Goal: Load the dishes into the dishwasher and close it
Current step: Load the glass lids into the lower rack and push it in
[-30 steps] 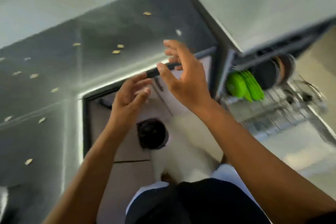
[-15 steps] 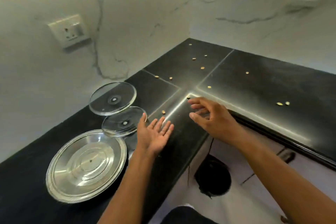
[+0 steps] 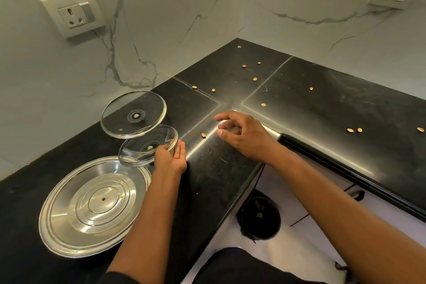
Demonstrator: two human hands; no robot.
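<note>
On the black counter (image 3: 219, 175), the left hand (image 3: 171, 160) touches the small glass lid's (image 3: 147, 146) rim, fingers pressed together. Behind it lies the large glass lid (image 3: 133, 114); in front, the empty steel plate (image 3: 94, 206). The right hand (image 3: 244, 135) hovers right of the small lid, fingers loosely spread.

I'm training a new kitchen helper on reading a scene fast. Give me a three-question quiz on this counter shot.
1. True or false: the left hand touches the small glass lid.
2. Which lid lies nearest the camera? A) steel lid B) large glass lid C) small glass lid
3. Fill in: the right hand hovers over the black ____, holding nothing.

Key: 1 true, at its right rim. 2 A. 3 counter, which is scattered with seeds.
</note>
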